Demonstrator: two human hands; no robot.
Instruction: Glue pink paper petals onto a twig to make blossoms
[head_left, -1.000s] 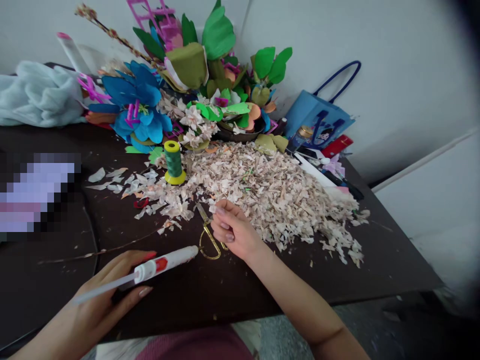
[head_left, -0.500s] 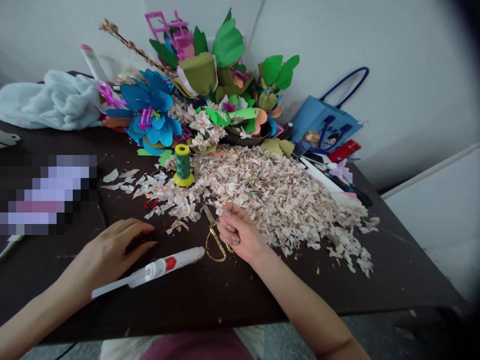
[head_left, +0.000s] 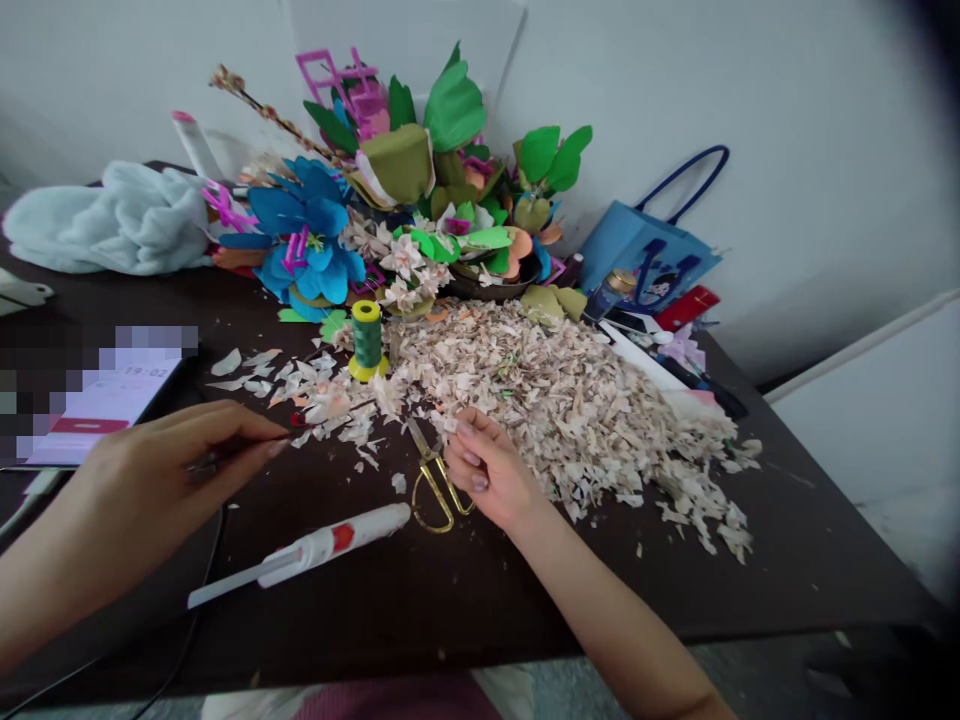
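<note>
My left hand [head_left: 199, 455] is closed, its thumb and fingertips pinched on a thin dark stem [head_left: 288, 436] beside the loose pale petals. A small red piece [head_left: 298, 419] lies right by those fingertips. My right hand [head_left: 487, 468] is closed too, with a small pale petal [head_left: 450, 424] between thumb and forefinger. It hovers at the near edge of the petal pile [head_left: 555, 390]. Gold-handled scissors [head_left: 435, 485] lie just left of it, blades pointing away. A white glue gun [head_left: 322, 540] with a glue stick in its back rests between my hands.
A green thread spool [head_left: 367, 340] stands upright among petals. Behind are a blue flower [head_left: 307, 225], green felt leaves [head_left: 455, 100] and a blue bag [head_left: 637, 250]. At left lie a lit phone [head_left: 112, 390], its cable and a pale blue cloth [head_left: 112, 220].
My left hand has moved left and a little up, and its fingers, apart before, now pinch the dark stem. My right hand keeps its pinch, nearly in place. The view has shifted slightly.
</note>
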